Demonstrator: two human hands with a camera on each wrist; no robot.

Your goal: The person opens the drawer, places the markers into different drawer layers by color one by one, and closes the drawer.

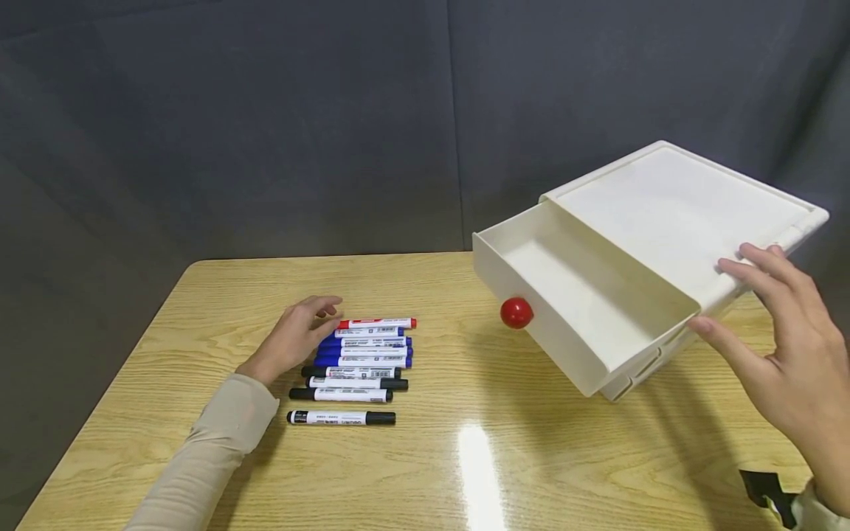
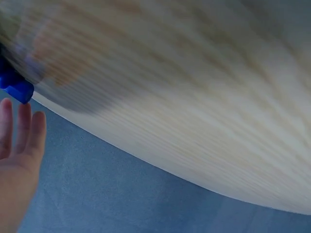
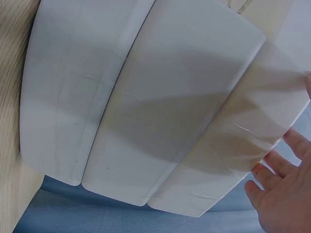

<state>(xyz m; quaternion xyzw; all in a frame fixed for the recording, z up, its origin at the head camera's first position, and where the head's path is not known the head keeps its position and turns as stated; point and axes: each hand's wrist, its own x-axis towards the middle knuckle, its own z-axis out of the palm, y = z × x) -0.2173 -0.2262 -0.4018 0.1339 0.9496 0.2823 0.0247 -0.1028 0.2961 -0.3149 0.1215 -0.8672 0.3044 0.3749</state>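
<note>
My left hand (image 1: 295, 335) is beside the left ends of a row of whiteboard markers, its fingers extended near the red marker (image 1: 378, 323) at the far end. Below that lie several blue-capped markers (image 1: 364, 362) and several black-capped ones (image 1: 341, 395). In the left wrist view, the fingertips are right at a blue cap (image 2: 20, 91). My right hand (image 1: 790, 346) rests its fingertips along the near right edge of a white drawer unit (image 1: 690, 206). Its top drawer (image 1: 531, 302) is pulled out, with a red round knob (image 1: 516, 313) on the front and a bare floor inside.
The wooden table (image 1: 425, 472) ends at the back before a dark grey curtain (image 1: 332, 133). A black piece (image 1: 764, 487) lies at the lower right by the right sleeve. From the right wrist, the unit's tiered panels (image 3: 170, 97) show.
</note>
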